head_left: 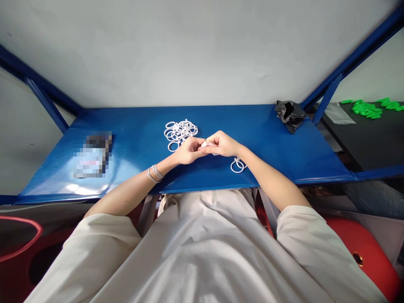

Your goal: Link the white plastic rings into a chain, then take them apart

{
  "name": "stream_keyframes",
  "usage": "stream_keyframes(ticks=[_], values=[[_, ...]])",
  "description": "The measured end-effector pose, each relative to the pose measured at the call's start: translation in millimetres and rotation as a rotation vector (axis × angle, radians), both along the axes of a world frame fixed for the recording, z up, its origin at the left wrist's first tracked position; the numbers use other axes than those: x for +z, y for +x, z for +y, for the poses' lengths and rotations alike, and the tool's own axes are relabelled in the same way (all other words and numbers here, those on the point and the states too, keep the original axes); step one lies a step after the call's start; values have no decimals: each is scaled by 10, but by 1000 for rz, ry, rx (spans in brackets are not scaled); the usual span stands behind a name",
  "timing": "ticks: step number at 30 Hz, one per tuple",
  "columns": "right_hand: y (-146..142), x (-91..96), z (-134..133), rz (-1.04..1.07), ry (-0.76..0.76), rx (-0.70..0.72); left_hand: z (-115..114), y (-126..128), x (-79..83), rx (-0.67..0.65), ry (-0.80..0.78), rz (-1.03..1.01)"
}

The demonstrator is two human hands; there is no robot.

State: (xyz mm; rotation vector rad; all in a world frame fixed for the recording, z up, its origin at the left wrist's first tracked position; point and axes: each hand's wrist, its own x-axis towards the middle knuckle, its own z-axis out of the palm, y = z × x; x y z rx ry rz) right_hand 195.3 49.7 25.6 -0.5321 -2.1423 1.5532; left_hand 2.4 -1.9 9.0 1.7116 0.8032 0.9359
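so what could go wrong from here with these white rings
The small white piece pinched between the left hand and right hand is barely held at the fingertips, so it could slip. The left hand sits right by the pile of white rings and might scatter it. The loose rings near the right wrist could get nudged toward the front edge of the blue shelf.

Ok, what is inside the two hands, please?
A small white piece shows between the left hand and right hand. The hands cover most of it, so its shape cannot be seen; it may be one of the white rings nearby.
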Motion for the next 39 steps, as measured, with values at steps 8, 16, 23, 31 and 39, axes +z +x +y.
stream_keyframes(ticks=[8, 16, 23, 31, 39], values=[[-50, -54, -19, 67, 24, -69, 56, -30, -43, 56, 123, 45], [-72, -115, 41, 139, -71, -247, 91, -24, -97, 112, 40, -79], [-66, -137, 102, 102, 68, -357, 123, -31, -78, 148, -75, -179], [-12, -61, 38, -76, 455, -495, 110, -8, -123, 212, -49, -127], [-12, -89, 75, -94, 398, -478, 159, -31, -165, 245, -51, -188]])
